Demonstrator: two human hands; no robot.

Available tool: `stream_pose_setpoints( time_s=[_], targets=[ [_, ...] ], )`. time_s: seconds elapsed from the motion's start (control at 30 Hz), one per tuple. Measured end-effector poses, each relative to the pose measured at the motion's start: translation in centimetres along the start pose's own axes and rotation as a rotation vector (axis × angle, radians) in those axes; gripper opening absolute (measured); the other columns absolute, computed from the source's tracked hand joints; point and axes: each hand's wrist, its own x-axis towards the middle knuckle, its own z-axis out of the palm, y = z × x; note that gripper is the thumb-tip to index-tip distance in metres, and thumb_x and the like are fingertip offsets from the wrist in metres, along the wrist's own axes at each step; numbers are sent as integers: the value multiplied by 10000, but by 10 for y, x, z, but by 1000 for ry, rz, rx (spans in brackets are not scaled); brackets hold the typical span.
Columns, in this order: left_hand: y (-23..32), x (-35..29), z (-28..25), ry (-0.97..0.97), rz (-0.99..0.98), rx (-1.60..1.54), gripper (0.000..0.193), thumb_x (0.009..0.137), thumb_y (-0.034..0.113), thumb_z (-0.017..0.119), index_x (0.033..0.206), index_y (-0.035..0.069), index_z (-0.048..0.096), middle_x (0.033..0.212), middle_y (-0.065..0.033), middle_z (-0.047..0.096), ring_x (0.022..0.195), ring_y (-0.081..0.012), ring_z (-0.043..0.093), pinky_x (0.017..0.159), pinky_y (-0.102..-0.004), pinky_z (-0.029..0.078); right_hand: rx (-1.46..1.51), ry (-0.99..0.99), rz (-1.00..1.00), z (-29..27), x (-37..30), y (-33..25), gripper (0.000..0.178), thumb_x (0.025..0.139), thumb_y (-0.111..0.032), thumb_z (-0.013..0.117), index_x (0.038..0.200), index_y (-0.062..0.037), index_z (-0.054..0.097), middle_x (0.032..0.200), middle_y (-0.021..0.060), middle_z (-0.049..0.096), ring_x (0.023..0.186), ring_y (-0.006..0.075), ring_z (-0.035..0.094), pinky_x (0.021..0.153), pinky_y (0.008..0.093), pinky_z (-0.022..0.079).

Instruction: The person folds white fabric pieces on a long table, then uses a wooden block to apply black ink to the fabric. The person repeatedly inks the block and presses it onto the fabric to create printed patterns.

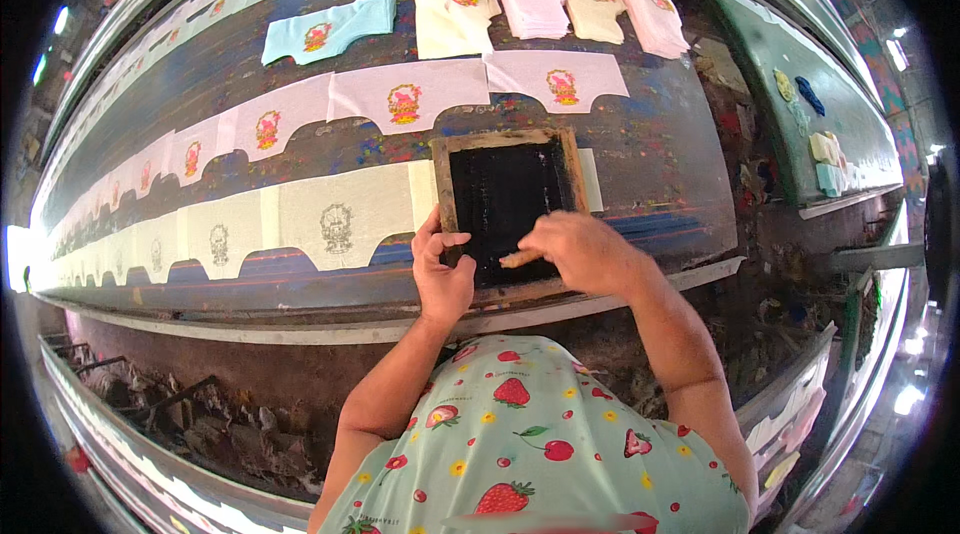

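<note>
Frame [510,138], wood w/ black mesh [500,194], lies flat on dark, paint-stained tabletop [680,154], close to its front edge, over R end of cream cloth row [375,209]; a cream bit pokes out just R of it. L hand [445,269] is at frame's lower L side, touching it, fingers part-curled, narrow gap to thumb; can't tell if it's actually gripping. R hand [580,252] is curled tight on a tan bar [519,260], above mesh, lower R part. Cream pcs L of frame carry dark outline prints. Pink row [350,94] runs behind, w/ red & yellow prints. Farther back, 5 folded cloths/stacks: 1 blue [345,19], 2 cream, 2 pink. Off to far R, separate green tabletop [760,64] w/ blue bundle [810,96] plus small cloths [828,159]. Person wears mint fruit-print garment [520,424].
</note>
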Motion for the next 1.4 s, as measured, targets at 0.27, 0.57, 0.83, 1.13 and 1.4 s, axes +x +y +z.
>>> stream_pose_setpoints(
  time_s=[0.27,0.57,0.83,1.13,1.4],
  targets=[
    [-5,3,-9,-23,-16,-85,355,1010,-99,714,1294,98,791,1713,-216,572,1555,-370,577,1281,-460,449,-85,212,35,-24,81,48,389,930,72,647,1251,-60,825,1181,191,774,1183,427,728,1080,534,580],
    [-7,7,-12,-40,-125,-242,369,986,-133,711,1299,55,765,1722,-217,549,1602,-355,543,1305,-453,432,-190,275,69,12,65,48,423,925,22,675,1314,-70,812,1201,156,773,1209,392,712,1093,518,557],
    [-13,8,-11,-52,-138,-282,383,979,-151,706,1296,56,762,1730,-213,538,1601,-341,541,1303,-442,432,-241,283,40,49,1,-11,407,923,-29,721,1313,-95,817,1202,84,754,1149,325,700,1036,483,562],
    [-2,6,-9,-31,-45,-26,484,921,-63,757,1380,90,739,1716,-252,550,1572,-384,563,1264,-464,468,-223,289,59,77,-41,-39,413,936,-101,711,1339,-108,805,1262,68,724,1188,312,663,1038,472,551],
    [0,0,-10,-61,116,51,562,783,-127,693,1298,78,781,1720,-275,517,1587,-442,522,1314,-488,409,-190,427,92,82,-82,-73,493,888,-234,903,1345,-94,783,1485,113,657,1495,357,566,1191,534,493]
  ],
)
